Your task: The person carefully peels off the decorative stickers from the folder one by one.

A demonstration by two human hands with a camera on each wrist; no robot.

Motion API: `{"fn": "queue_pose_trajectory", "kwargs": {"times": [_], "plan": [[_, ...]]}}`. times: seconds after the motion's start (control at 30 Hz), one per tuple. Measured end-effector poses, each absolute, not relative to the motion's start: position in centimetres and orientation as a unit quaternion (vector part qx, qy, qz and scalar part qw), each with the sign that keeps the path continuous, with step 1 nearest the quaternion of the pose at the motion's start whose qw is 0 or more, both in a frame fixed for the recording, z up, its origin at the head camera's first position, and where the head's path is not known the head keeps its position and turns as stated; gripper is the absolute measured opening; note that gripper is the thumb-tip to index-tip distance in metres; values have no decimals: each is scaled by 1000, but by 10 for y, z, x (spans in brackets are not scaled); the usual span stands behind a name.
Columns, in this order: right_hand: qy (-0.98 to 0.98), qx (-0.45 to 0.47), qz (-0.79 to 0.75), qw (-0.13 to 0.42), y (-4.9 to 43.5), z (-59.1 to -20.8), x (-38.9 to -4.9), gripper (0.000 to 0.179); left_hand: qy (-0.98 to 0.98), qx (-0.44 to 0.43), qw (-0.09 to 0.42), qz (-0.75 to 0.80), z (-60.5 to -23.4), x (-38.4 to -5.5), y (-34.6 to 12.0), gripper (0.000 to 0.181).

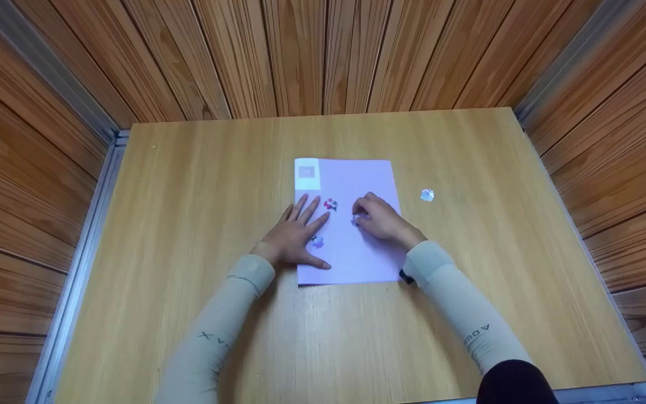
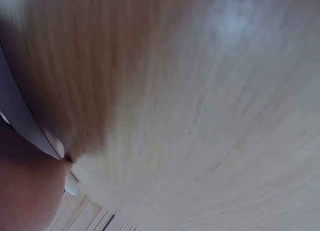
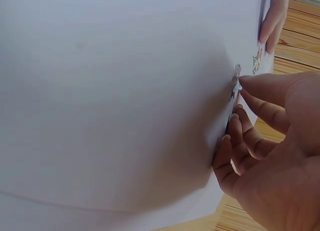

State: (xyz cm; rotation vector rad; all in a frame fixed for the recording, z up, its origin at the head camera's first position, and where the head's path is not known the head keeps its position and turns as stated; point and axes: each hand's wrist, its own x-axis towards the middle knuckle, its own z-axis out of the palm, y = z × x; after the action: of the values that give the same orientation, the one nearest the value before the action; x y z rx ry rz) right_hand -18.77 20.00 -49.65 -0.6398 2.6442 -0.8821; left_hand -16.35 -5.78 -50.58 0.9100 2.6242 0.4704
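Observation:
A thin lavender booklet [image 1: 351, 266] lies flat on the table, a white label with a square print at its upper left corner. My left hand [image 1: 295, 237] presses on its left side, fingers spread and straight. Two small stickers show on the cover: a red and dark one [image 1: 331, 205] just beyond the index fingertip, and a purple one [image 1: 317, 242] between thumb and index finger. My right hand [image 1: 382, 217] pinches a small shiny sticker [image 3: 237, 82] at the cover, right of the middle. Its other fingers are bent against the cover.
To the right of the booklet lies a small shiny silvery piece [image 1: 427, 194] on the wooden table [image 1: 205, 185]. Wood-panelled walls [image 1: 300, 56] stand at the back and both sides, with a metal rail [image 1: 84, 252] along the left edge.

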Motion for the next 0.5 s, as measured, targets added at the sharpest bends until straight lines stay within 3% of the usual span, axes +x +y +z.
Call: {"fn": "queue_pose_trajectory", "kwargs": {"times": [0.1,0.5], "plan": [[936,-179,-273,131,202,-544,-210,11,914,355,148,131,-569,-193,-64,121],[938,-162,-256,168,201,-548,-219,11,921,344,143,114,-579,-196,-62,122]]}}
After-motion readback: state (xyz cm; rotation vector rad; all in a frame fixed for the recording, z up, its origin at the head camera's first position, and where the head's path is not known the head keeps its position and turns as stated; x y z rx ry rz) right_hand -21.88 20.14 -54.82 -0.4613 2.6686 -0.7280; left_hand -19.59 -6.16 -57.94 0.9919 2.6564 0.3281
